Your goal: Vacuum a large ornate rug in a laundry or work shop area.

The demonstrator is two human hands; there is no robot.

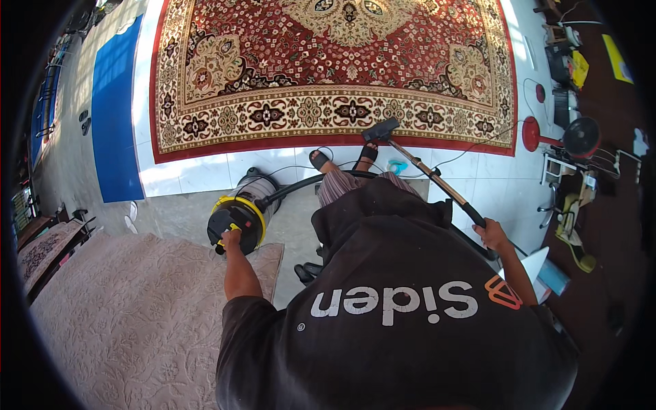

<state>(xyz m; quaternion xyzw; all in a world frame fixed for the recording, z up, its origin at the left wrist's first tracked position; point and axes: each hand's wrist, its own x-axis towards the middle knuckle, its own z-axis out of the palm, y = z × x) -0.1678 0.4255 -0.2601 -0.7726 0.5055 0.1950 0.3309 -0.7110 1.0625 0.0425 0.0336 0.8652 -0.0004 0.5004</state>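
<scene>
My left hand [231, 237] is at the yellow handle or latch on the black lid of a canister vacuum cleaner [254, 190]; whether its fingers close round it is hard to tell. My right hand [493, 234] grips the black upper end of the vacuum wand [433, 174]. The wand slants down to a dark floor nozzle [380, 130], which rests on the patterned border of a red and cream rug [333, 61]. From the canister, a black hose [302, 183] bends across in front of my legs and passes out of sight behind my shirt.
A thin cable [474, 147] crosses the rug and floor near my sandals. A turquoise object [397, 166] lies beside my feet. A beige carpet [128, 307] spreads at lower left, a blue mat [118, 113] at upper left. A fan [581, 137] and chair stand at right.
</scene>
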